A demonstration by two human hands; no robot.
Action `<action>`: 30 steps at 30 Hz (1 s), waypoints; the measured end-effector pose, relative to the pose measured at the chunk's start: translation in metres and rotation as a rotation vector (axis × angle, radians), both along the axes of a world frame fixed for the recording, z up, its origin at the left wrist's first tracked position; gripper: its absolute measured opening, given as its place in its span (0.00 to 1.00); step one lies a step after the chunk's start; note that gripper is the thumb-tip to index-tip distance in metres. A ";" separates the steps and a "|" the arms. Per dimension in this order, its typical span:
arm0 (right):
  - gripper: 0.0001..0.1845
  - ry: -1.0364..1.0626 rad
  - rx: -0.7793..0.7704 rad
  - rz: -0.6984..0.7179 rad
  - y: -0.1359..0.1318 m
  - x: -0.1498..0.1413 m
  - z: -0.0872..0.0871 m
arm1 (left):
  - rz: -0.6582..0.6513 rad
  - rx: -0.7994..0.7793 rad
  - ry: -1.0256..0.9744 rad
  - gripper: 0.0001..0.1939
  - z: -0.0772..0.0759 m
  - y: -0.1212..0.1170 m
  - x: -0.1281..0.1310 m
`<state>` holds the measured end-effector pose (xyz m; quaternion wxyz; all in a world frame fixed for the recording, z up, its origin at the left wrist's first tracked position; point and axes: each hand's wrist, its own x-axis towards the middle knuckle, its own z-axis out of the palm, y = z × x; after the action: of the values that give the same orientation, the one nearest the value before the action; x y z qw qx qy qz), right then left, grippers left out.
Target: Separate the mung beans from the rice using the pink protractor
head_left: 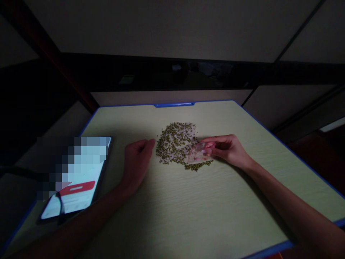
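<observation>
A mixed heap of small green beans (172,135), which look like mung beans, and pale grains like rice is spread in the middle of the table. My right hand (229,151) grips a clear plastic piece (194,154) with a curved edge and pinkish markings, which looks like a protractor. It lies at the heap's right side. Mostly green beans (198,166) form a small group just below it. Left of the heap, my left hand (137,162) is closed, fingers curled and thumb toward the beans. Whatever its fingers hold, if anything, is hidden.
A lit tablet or large phone (81,180) lies on the left of the table, partly blurred out, with a dark cable (60,207) crossing its lower corner. The pale wood-look table (172,223) has a blue edge and a blue lip (174,105) at the back, near light panels.
</observation>
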<state>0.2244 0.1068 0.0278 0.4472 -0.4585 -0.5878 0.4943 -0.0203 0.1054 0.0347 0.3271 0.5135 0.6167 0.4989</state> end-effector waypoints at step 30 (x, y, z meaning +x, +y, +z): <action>0.14 -0.020 -0.045 -0.054 -0.001 -0.006 0.003 | 0.001 -0.010 0.014 0.20 0.001 0.000 0.000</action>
<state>0.2188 0.1056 0.0313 0.4441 -0.4891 -0.5682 0.4905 -0.0199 0.1049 0.0360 0.3250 0.5152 0.6218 0.4922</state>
